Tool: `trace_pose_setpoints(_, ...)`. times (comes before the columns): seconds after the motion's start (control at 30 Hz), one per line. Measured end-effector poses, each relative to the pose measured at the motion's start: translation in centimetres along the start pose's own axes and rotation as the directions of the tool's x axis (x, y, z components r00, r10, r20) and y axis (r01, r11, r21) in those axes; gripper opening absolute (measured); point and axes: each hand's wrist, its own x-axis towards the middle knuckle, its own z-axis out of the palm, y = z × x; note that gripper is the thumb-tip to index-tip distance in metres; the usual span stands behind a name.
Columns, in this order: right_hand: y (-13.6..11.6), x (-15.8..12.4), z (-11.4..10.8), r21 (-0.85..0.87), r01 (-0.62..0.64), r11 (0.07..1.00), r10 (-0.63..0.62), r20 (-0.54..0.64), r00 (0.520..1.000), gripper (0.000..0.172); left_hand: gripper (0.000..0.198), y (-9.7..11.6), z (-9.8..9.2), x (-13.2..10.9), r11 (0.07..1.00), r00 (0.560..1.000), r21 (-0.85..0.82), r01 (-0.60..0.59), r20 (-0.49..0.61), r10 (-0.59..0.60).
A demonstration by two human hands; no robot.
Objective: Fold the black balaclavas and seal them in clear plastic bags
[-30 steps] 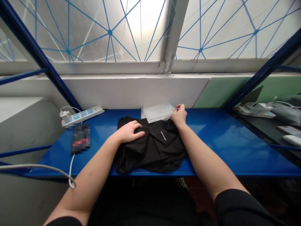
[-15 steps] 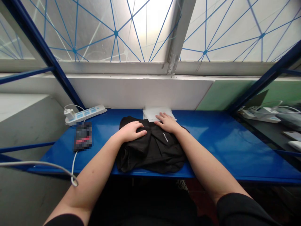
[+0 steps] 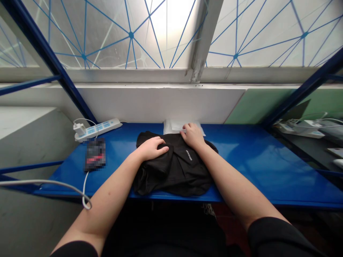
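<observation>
Shining at the back is a big window with blue lines. Below it is a long blue table. A folded black piece of clothing lies in the middle, near the front edge. A white power strip sits at the back left. A cloudy white plastic packet lies just behind the clothing. The left hand lies on top of it, fingers a bit bent, thumb a little apart; I can't tell if they grip. The right hand curls its fingers over the packet's front edge; I can't tell if they pinch it
</observation>
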Motion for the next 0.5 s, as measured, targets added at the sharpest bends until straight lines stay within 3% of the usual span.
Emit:
trace_pose_setpoints(0.13, 0.4, 0.2, 0.4, 0.041, 0.021, 0.999, -0.026, 0.109, 0.994, 0.028, 0.039, 0.1, -0.1, 0.0, 1.0, 1.0, -0.013, 0.002, -0.01, -0.002)
trace_pose_setpoints(0.27, 0.1, -0.3, -0.4, 0.189, 0.178, 0.966, -0.168, -0.069, 0.983, 0.033, 0.038, 0.4, -0.1, 0.0, 0.999, 0.999, -0.026, 0.037, -0.01, -0.037)
trace_pose_setpoints(0.4, -2.5, -2.3, -3.1, 0.361, 0.451, 0.816, -0.374, -0.265, 0.889, 0.036, 0.035, 0.6, 0.2, 0.1, 0.983, 0.978, -0.074, 0.17, -0.109, -0.178)
trace_pose_setpoints(0.5, -5.5, -4.4, -5.0, 0.405, 0.635, 0.658, -0.558, -0.304, 0.772, 0.044, 0.031, 0.2, 0.3, 0.3, 0.944, 0.934, -0.17, 0.283, -0.173, -0.311)
